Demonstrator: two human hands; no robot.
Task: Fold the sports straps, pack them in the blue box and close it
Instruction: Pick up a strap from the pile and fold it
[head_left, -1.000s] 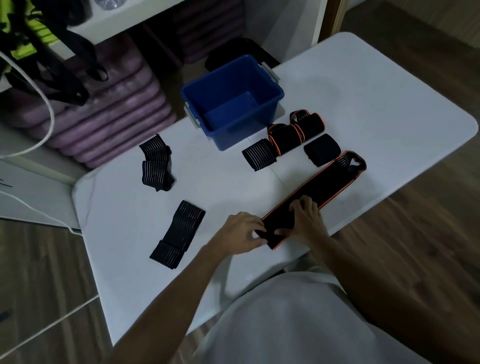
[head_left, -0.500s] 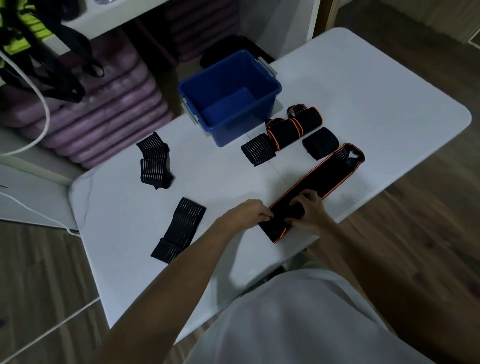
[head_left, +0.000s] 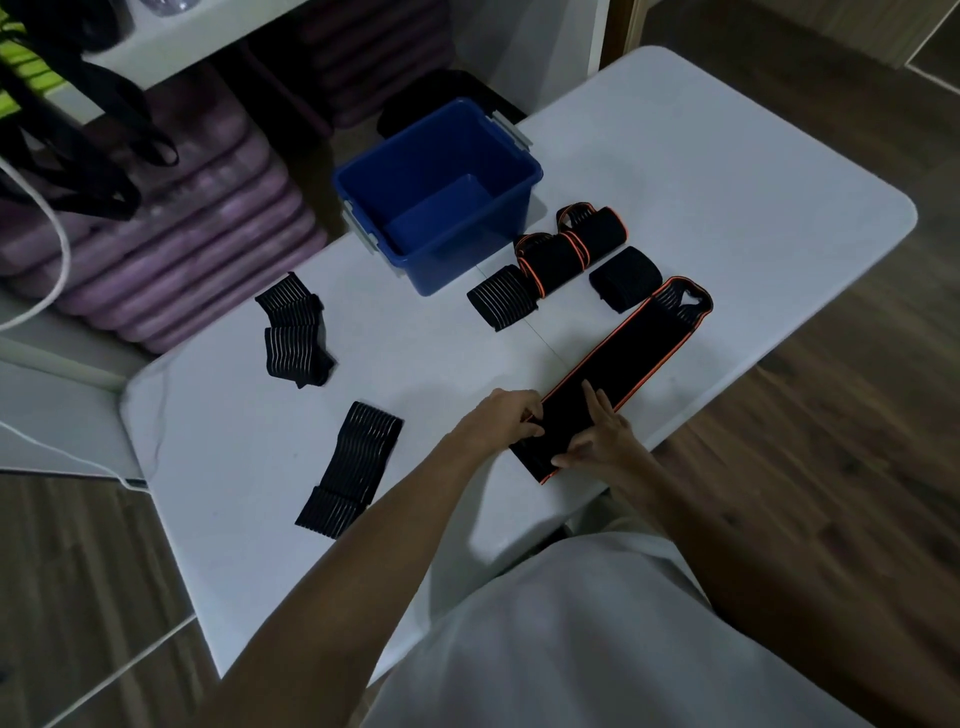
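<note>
Both hands are down at the near table edge: the left hand (head_left: 501, 421) pinches the side of the long orange-trimmed strap (head_left: 623, 364), while the right hand (head_left: 602, 441) presses on it, fingers extended. The strap lies flat, running away diagonally. Beyond it sit rolled straps (head_left: 566, 249), and further back the blue box (head_left: 441, 208), lid off, on the white table (head_left: 727, 182).
</note>
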